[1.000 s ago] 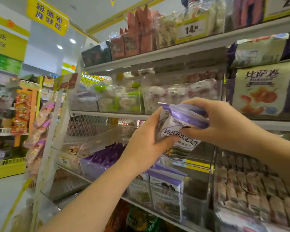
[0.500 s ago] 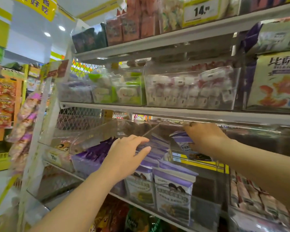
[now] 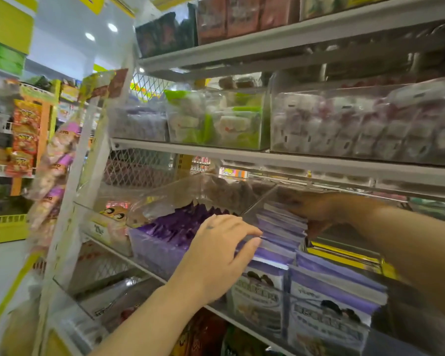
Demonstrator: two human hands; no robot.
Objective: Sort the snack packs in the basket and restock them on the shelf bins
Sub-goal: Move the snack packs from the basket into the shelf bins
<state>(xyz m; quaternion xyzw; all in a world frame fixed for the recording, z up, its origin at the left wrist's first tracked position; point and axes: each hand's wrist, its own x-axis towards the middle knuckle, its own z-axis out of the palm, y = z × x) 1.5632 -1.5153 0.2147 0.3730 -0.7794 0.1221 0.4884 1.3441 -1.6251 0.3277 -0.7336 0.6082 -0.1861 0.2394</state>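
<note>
1. your left hand [image 3: 216, 255] lies flat, fingers straight, tips touching the tops of the snack packs [image 3: 280, 227] standing upright in the clear bin [image 3: 260, 199].
2. the row runs front to back; its rear end lies right of that hand, at your right hand [image 3: 316, 214], which is nearer.
3. right grip: shadowed, cannot be determined.
4. the shelf [image 3: 319, 165] above leaves little headroom.

Two round ceiling lights [image 3: 112, 27] lit overhead. Large yellow sign [image 3: 8, 24] top left, green band beneath it. Across the aisle, orange bags [image 3: 25, 134] hang in a column above a yellow base [image 3: 5, 228]. Wire mesh panel [image 3: 136, 168] backs the near shelving. Pale floor [image 3: 0, 265].
</note>
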